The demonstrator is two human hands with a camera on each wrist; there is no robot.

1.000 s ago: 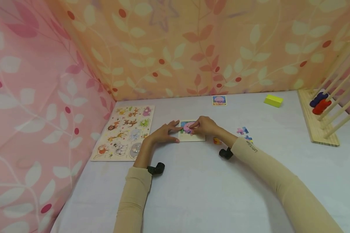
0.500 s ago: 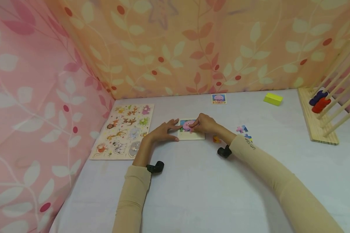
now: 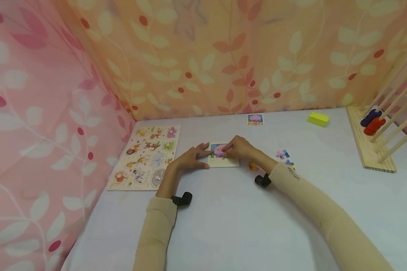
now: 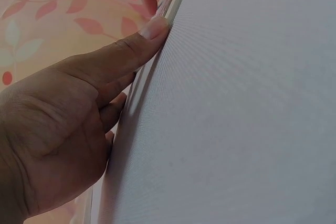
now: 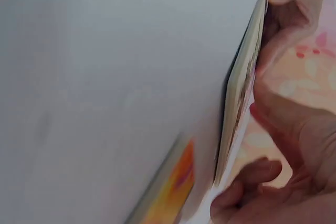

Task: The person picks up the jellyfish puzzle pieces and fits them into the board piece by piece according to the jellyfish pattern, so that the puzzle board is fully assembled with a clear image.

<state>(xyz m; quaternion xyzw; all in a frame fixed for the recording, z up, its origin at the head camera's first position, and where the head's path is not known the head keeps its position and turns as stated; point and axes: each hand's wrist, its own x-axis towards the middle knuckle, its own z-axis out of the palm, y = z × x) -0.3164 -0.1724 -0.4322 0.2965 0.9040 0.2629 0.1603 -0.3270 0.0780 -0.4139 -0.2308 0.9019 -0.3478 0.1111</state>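
On the table lies a small jigsaw board (image 3: 224,164) with a pale frame; a pink cartoon figure and blue-green background show in its upper part. My left hand (image 3: 191,158) steadies the board from its left side, fingers spread and nearly straight. In the left wrist view its thumb (image 4: 152,27) presses at the board's edge. My right hand (image 3: 240,148) bends down over the picture, thumb and forefinger together on a pink jigsaw piece (image 3: 219,151), mostly hidden under the fingertips. An orange-yellow jigsaw piece (image 5: 170,190) lies just right of the board.
Loose blue and pink jigsaw pieces (image 3: 282,154) lie to the right. Behind are a small picture card (image 3: 255,119) and a yellow block (image 3: 318,119). An animal peg puzzle (image 3: 122,165) lies left; a wooden rack with tall rods (image 3: 380,166) and red and blue figures stands right.
Both hands stay at the board, the right fingertips shifting only slightly over the picture. The whole head view dips and rises a little.
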